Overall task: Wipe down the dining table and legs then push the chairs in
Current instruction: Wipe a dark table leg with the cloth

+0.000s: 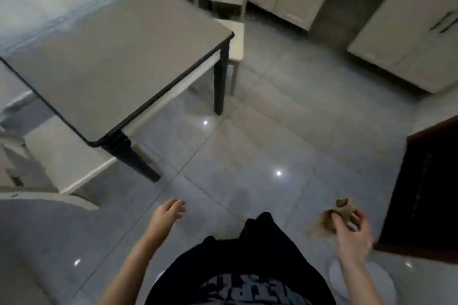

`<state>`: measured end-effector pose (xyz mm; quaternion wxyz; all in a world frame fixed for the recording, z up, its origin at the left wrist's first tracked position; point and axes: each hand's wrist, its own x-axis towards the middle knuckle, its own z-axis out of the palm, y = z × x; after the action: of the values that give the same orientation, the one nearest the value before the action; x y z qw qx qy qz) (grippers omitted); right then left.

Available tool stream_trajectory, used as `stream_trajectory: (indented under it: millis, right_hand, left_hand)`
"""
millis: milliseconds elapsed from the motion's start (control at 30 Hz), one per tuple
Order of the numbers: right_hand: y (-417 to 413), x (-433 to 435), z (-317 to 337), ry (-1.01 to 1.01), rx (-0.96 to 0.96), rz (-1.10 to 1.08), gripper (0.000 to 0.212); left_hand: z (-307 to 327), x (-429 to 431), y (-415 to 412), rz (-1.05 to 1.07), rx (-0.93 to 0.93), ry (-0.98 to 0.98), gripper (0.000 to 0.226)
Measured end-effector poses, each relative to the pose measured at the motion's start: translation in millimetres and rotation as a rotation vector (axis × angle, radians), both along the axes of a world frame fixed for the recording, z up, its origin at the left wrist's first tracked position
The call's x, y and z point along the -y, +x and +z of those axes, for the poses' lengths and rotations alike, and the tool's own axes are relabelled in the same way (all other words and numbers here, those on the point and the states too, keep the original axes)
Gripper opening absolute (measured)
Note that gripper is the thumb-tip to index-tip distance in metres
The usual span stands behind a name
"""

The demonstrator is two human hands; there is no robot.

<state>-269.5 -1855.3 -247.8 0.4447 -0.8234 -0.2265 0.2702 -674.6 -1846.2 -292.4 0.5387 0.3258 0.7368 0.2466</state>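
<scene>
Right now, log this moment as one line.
right hand: holding brown cloth | left hand: open, empty | table: not touched | person: standing off table corner

Brown cloth in right hand, left hand empty, apart from table

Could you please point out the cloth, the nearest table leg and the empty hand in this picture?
cloth [330,218], head view, on the bunched brown fabric above the fingers.
nearest table leg [138,160], head view, on its dark mid-shaft.
left hand [168,213], head view, on the palm.

Head view looks steeply down — table corner ahead-left, floor well below.
</scene>
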Motion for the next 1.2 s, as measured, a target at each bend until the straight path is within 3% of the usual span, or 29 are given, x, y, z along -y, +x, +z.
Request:
stream_trajectory:
  millis: [233,367,500,733,933,1200]
  right_hand:
    - [68.3,-11.5,-4.6,0.046,-0.034,-0.175,0.049]
    - [113.0,-58.2,-17.2,-0.003,-0.007,-0.11,0.047]
    - [147.1,-131.7,-19.2,-0.056,-0.108,0.109,0.044]
    - [177.0,-278.0,-7.0,0.0,-0.095,0.361,0.042]
    - [190.4,-387.1,-40.1,-0.046,-0.093,0.379,0.039]
    - [202.7,-538.3,-36.4,-0.031,-0.065,0.339,0.042]
  left_hand:
    - [8.6,-95.8,62.4,-0.104,0.05,0.025,0.021]
    - [-4.5,-141.5,117.0,-0.09,0.046,-0.027,0.024]
    - [-7.8,-161.7,170.2,0.003,0.044,-0.052,0.024]
    - [-3.3,-210.4,203.6,0.134,-0.015,-0.099,0.029]
    - [-17.3,-293.3,205.3,0.249,-0.027,-0.117,0.029]
    - [6.4,-491.5,219.9,0.228,0.033,0.005,0.025]
